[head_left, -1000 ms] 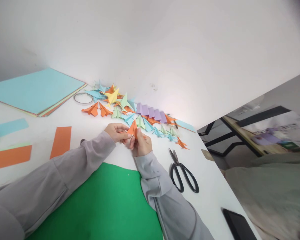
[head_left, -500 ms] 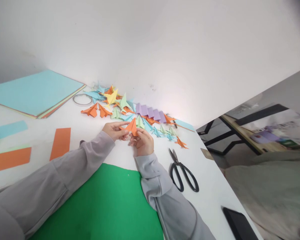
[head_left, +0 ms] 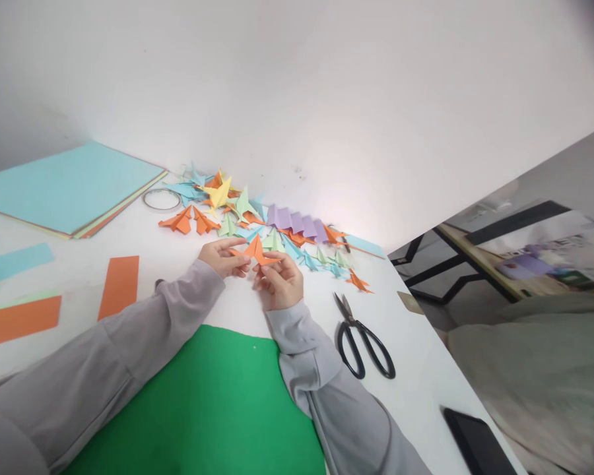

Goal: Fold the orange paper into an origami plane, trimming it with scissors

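**Left hand [head_left: 224,258] and right hand [head_left: 284,282] pinch one small pointed orange folded-paper piece [head_left: 255,249]!**

Two grips, one piece! The left hand's fingers and thumb are closed on its left end; the right hand pinches the opposite end, and the central point juts up and away between them. All this sits just past the far edge of the smooth bright green sheet [head_left: 212,402], our landmark, with the grey long sleeves [head_left: 171,307] reaching across it.

Right behind the hands, beyond the green sheet, it's a crowd! Look at that many-coloured heap of folded paper pieces: a yellow pointed piece [head_left: 218,193] rides on top, and a purple pleated paper row [head_left: 297,221] leans near the white wall [head_left: 336,99].

Right of the green sheet, black-handled metal scissors [head_left: 350,321] lie on the white counter [head_left: 416,363], blades pointing away and slightly parted. Nearer the person on that side, a black flat rectangular device [head_left: 478,442].

Over to the left of the green sheet: an upright-lying orange paper rectangle [head_left: 119,285], a second orange paper strip [head_left: 22,320] and light blue paper strips [head_left: 22,260]. Far beyond its left side, a stack of large coloured sheets, light blue uppermost [head_left: 74,188], with a thin pale ring [head_left: 151,206] just beside it.
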`<state>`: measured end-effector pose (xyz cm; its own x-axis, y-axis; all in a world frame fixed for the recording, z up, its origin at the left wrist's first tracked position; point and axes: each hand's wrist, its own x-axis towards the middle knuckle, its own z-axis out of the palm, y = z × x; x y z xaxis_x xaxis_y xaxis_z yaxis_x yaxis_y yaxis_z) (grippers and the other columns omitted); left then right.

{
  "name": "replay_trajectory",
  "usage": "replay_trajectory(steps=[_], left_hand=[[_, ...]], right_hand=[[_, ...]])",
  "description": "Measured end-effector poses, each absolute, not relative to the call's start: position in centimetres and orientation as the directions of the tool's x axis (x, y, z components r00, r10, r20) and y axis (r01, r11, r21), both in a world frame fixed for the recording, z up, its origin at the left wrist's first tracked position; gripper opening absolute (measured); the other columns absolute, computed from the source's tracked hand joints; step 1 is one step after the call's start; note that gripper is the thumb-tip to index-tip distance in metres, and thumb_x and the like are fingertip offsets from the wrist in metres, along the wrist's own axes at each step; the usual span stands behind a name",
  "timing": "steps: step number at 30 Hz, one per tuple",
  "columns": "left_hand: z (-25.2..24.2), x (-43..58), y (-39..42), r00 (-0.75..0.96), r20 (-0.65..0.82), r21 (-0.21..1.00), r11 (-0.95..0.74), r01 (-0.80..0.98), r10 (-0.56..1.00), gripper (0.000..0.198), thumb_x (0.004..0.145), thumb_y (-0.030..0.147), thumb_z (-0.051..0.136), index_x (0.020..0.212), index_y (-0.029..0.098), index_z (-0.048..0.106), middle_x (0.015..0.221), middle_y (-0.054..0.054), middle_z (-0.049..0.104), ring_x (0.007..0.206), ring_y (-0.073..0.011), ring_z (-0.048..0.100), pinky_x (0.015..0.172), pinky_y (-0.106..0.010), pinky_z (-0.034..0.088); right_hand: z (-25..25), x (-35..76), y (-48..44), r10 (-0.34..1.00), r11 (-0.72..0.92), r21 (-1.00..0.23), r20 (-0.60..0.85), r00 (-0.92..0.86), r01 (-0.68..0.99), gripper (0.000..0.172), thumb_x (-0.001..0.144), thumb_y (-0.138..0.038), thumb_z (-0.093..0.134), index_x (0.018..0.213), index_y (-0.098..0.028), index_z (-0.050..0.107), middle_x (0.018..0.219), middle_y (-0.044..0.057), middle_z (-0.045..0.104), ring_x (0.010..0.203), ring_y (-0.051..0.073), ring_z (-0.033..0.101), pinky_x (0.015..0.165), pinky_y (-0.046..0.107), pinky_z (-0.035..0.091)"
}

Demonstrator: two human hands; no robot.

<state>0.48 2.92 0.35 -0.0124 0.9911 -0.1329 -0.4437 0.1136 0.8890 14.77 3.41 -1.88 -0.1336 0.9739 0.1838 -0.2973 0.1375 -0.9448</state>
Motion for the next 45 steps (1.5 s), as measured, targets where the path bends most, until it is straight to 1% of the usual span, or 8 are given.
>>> replay_trajectory(steps=[4, 8, 13, 21, 24, 27, 36, 45], left_hand=[[0.34, 0.41, 2.83, 0.053, -0.119, 0.908, 0.13, -0.397, 0.991, 0.06, 0.05, 0.012, 0.08, 0.105, 0.002, 0.056, 0.053, -0.002, 0.064, 0.048, -0.0133, 0.06, 0.046, -0.025, 0.051], [0.09, 0.58, 2.74, 0.059, -0.055, 0.925, 0.073, -0.374, 0.997, 0.071, 0.052, 0.014, 0.078, 0.118, 0.009, 0.053, 0.058, 0.001, 0.065, 0.05, -0.0132, 0.062, 0.048, -0.025, 0.053], [-0.16, 0.69, 2.66, 0.112, 0.003, 0.952, 0.031, -0.306, 0.994, 0.033, 0.054, 0.015, 0.074, 0.086, 0.008, 0.07, 0.053, 0.0, 0.064, 0.049, -0.0081, 0.058, 0.051, -0.02, 0.051], [0.04, 0.52, 2.75, 0.124, -0.049, 0.943, 0.087, -0.321, 0.991, 0.024, 0.053, 0.024, 0.077, 0.07, 0.009, 0.067, 0.055, -0.003, 0.065, 0.053, -0.0126, 0.061, 0.049, -0.023, 0.051], [0.3, 0.69, 2.55, 0.072, -0.053, 0.968, 0.069, -0.242, 0.996, 0.021, 0.056, 0.024, 0.076, 0.065, 0.01, 0.064, 0.051, -0.001, 0.063, 0.046, -0.01, 0.058, 0.046, -0.021, 0.048], [0.39, 0.8, 2.45, 0.036, -0.051, 0.986, 0.056, -0.155, 0.998, 0.017, 0.056, 0.016, 0.076, 0.064, 0.011, 0.061, 0.042, 0.002, 0.057, 0.039, -0.0083, 0.055, 0.044, -0.019, 0.046], [0.46, 0.69, 2.55, 0.069, -0.04, 0.985, 0.051, -0.163, 0.997, 0.016, 0.057, 0.013, 0.073, 0.057, 0.012, 0.057, 0.042, 0.002, 0.057, 0.039, -0.0078, 0.053, 0.044, -0.019, 0.043], [-0.2, 0.4, 2.76, 0.139, -0.028, 0.965, 0.063, -0.256, 0.99, 0.015, 0.056, 0.011, 0.07, 0.071, 0.01, 0.068, 0.047, 0.001, 0.06, 0.041, -0.0068, 0.051, 0.045, -0.02, 0.041]], right_hand=[[-1.88, 14.78, 3.45, 0.971, 0.134, -0.94, 0.187, -0.148, -0.313, 0.018, 0.068, -0.023, 0.064, 0.085, -0.019, 0.058, 0.063, -0.002, 0.064, 0.047, 0.01, 0.055, 0.037, 0.02, 0.041], [-1.59, 14.53, 3.1, 0.966, 0.171, -0.942, 0.218, -0.139, -0.287, 0.018, 0.068, -0.023, 0.064, 0.086, -0.02, 0.059, 0.062, -0.002, 0.063, 0.046, 0.01, 0.054, 0.037, 0.02, 0.04], [-1.4, 14.21, 2.74, 0.959, 0.226, -0.943, 0.259, -0.113, -0.245, 0.014, 0.07, -0.024, 0.065, 0.081, -0.019, 0.059, 0.056, -0.003, 0.06, 0.044, 0.009, 0.052, 0.039, 0.02, 0.04], [-1.62, 14.32, 3.11, 0.974, 0.18, -0.958, 0.205, -0.096, -0.222, 0.018, 0.066, -0.029, 0.069, 0.075, -0.018, 0.058, 0.058, -0.003, 0.062, 0.043, 0.009, 0.054, 0.036, 0.02, 0.042], [-1.57, 14.36, 3.12, 0.981, 0.157, -0.962, 0.179, -0.08, -0.224, 0.015, 0.064, -0.026, 0.069, 0.073, -0.018, 0.059, 0.056, -0.003, 0.062, 0.043, 0.009, 0.054, 0.036, 0.02, 0.042], [-1.53, 14.38, 3.11, 0.98, 0.159, -0.964, 0.181, -0.087, -0.212, 0.013, 0.063, -0.022, 0.068, 0.073, -0.018, 0.062, 0.056, -0.003, 0.063, 0.042, 0.009, 0.053, 0.036, 0.021, 0.042], [-1.44, 14.25, 2.87, 0.969, 0.213, -0.965, 0.229, -0.091, -0.155, 0.007, 0.064, -0.019, 0.065, 0.071, -0.019, 0.066, 0.05, -0.003, 0.061, 0.041, 0.01, 0.052, 0.039, 0.023, 0.042], [-1.79, 14.42, 3.37, 0.984, 0.156, -0.96, 0.172, -0.051, -0.234, 0.016, 0.06, -0.013, 0.06, 0.072, -0.018, 0.067, 0.05, -0.004, 0.058, 0.04, 0.01, 0.052, 0.037, 0.021, 0.04]])
